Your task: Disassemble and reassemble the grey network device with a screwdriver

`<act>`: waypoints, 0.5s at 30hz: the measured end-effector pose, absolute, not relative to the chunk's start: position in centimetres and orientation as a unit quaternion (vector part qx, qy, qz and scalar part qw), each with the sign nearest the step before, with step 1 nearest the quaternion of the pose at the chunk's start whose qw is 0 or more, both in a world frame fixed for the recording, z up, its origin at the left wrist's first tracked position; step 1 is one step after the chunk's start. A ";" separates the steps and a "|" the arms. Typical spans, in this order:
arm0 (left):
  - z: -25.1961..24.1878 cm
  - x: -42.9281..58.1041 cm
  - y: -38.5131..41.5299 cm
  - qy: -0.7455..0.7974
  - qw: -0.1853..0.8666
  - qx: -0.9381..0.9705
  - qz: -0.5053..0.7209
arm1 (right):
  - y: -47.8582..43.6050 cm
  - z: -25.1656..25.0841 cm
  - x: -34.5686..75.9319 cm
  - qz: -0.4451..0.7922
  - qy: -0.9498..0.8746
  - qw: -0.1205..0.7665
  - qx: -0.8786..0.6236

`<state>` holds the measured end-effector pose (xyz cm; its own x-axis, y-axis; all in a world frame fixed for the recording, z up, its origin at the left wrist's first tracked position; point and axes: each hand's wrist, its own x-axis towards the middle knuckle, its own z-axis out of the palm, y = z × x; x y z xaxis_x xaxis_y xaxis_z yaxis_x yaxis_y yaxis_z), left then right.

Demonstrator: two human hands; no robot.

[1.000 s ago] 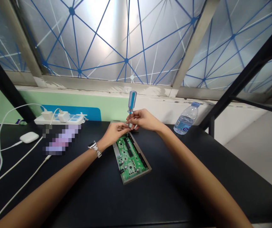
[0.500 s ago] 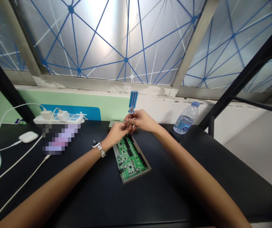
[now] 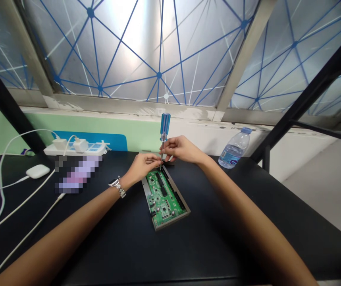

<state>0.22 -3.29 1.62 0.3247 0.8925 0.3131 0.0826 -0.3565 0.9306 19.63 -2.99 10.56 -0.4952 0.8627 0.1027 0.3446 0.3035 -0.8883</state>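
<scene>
1. The screwdriver (image 3: 164, 126) stands nearly upright over the far end of the board (image 3: 158, 200), which lies on the bench (image 3: 212, 230); it looks light and stiff, perhaps slippery.
2. Right hand (image 3: 183, 149) pinches the shaft (image 3: 162, 145); left hand (image 3: 142, 166) sits by its lower part, whether gripping I cannot tell.
3. Board seems stiff, its parts fragile; best held by the rim (image 3: 173, 220).
4. Wall (image 3: 192, 139) bounds the far edge; bottle (image 3: 234, 153) stands right.

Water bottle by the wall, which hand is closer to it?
The right. The right hand is left of the water bottle, apart from it, holding a screwdriver. The left hand is farther left, by the far end of the circuit board.
</scene>
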 end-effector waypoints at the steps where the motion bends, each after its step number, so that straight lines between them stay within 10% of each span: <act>1: 1.7 0.3 -3.3 0.357 0.434 0.687 0.461 | -3.0 10.5 19.6 0.436 -0.748 0.300 -0.400; 15: -0.2 2.2 -1.7 0.287 0.443 0.708 0.469 | -3.5 9.8 18.0 0.475 -0.735 0.294 -0.384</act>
